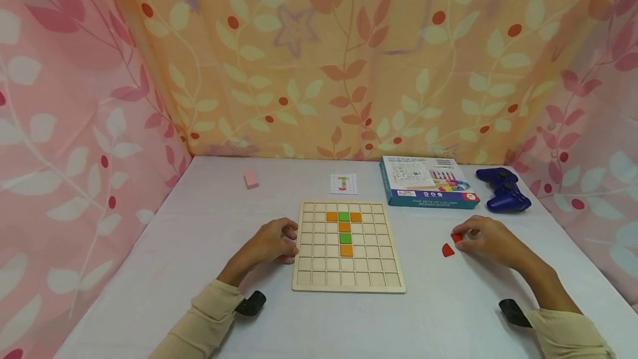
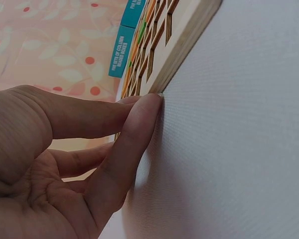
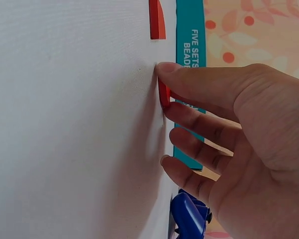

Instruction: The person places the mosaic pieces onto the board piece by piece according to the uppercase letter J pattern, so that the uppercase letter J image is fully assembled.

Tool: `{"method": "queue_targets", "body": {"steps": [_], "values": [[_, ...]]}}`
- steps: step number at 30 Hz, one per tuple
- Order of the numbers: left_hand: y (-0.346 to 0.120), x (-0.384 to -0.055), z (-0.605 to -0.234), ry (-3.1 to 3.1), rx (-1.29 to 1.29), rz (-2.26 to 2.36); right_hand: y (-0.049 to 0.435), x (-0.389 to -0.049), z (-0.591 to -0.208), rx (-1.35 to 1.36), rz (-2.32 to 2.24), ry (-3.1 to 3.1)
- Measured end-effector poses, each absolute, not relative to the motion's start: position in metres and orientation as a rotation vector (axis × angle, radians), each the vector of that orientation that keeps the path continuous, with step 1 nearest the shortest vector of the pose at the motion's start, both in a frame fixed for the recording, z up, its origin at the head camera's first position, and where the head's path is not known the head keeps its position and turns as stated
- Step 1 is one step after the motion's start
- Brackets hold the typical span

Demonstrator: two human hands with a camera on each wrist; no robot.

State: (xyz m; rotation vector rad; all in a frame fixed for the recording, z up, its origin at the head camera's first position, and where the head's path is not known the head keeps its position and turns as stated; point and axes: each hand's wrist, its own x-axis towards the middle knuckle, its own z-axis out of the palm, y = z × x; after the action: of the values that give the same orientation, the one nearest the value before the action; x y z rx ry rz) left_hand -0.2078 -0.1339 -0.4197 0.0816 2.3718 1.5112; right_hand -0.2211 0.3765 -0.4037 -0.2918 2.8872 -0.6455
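A wooden grid board (image 1: pixel 319 279) lies flat at the middle of the table. Orange and green square tiles (image 1: pixel 345 238) form a T shape in its cells. At the board's left edge, my left hand (image 1: pixel 271 241) grips the rim with thumb and fingertips, as the left wrist view also shows. Over on the right, my right hand (image 1: pixel 484 240) pinches a red quarter-circle piece (image 3: pixel 164 93) between thumb and index finger, low at the tabletop. A second red quarter-circle piece (image 1: pixel 448 250) lies just beside it.
Behind the board lies a small pattern card (image 1: pixel 344 184) showing a coloured figure on a grid. A pink block (image 1: pixel 251 179) is at the back left. At the back right are a teal-edged game box (image 1: pixel 428 181) and a blue game controller (image 1: pixel 503 190), before a floral curtain.
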Motion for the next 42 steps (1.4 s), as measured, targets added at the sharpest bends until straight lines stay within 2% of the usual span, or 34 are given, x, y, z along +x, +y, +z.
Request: {"method": "queue_targets", "body": {"steps": [12, 42], "values": [[-0.133, -0.207, -0.419, 2.374, 0.086, 1.510, 0.361, -0.217, -0.402, -0.334, -0.705, 2.883], [-0.135, -0.208, -0.420, 2.341, 0.104, 1.548, 0.223, -0.208, -0.402, -0.690, -0.823, 2.686]]}}
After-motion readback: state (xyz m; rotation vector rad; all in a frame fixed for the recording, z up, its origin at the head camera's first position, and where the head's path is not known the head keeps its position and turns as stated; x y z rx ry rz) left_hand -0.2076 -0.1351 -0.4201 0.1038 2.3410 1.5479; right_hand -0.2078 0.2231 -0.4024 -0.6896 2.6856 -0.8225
